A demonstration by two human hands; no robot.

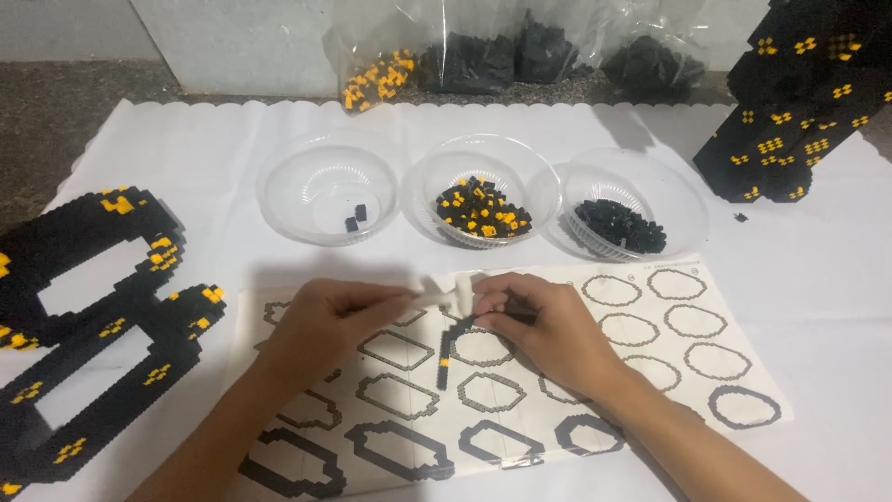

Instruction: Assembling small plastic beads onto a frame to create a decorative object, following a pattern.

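My left hand (325, 321) pinches a small white tool (444, 293) above a printed instruction sheet (650, 363). My right hand (544, 325) holds a thin curved strip of black bricks with a yellow tip (446, 353), which hangs down over the sheet. The two hands nearly meet at the tool. The sheet shows several ring outlines.
Three clear bowls stand behind the sheet: one nearly bare (330, 191), one with black and yellow bricks (481, 191), one with black bricks (632, 204). Large black-and-yellow ring builds (93, 325) lie at left; a tall build (799, 102) stands at right. Bags of bricks (483, 56) line the back.
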